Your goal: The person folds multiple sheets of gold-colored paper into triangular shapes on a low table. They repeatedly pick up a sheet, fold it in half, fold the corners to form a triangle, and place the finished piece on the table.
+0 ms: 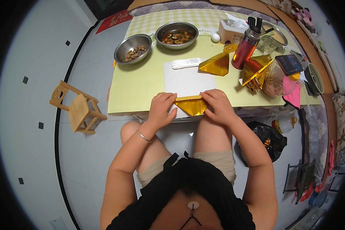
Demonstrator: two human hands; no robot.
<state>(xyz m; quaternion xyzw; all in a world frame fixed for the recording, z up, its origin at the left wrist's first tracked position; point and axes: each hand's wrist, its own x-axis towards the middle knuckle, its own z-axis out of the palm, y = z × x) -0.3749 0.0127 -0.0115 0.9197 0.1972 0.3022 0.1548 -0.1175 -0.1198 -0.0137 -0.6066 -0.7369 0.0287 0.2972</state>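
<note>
At the table's near edge, both my hands hold a piece of folded gold foil paper [191, 107], its top edge creased into a narrow band. My left hand [161, 110] grips its left end, the thumb below and fingers on the upper edge. The other end is pinched by my right hand [219, 106], whose fingers lie along the top corner. Just beyond lies a white sheet of paper [184, 82], with a slim white object [186, 63] across its far edge. A folded gold foil shape [215, 65] lies to the right of that.
Two steel bowls [122, 57] [185, 46] stand at the far left, holding nuts and food in liquid. On the right are a red thermos [244, 51], a gold foil cone [255, 71], a phone [289, 65] and a tissue box [228, 32]. A wooden chair [79, 111] stands left; a black bag [274, 143] sits right.
</note>
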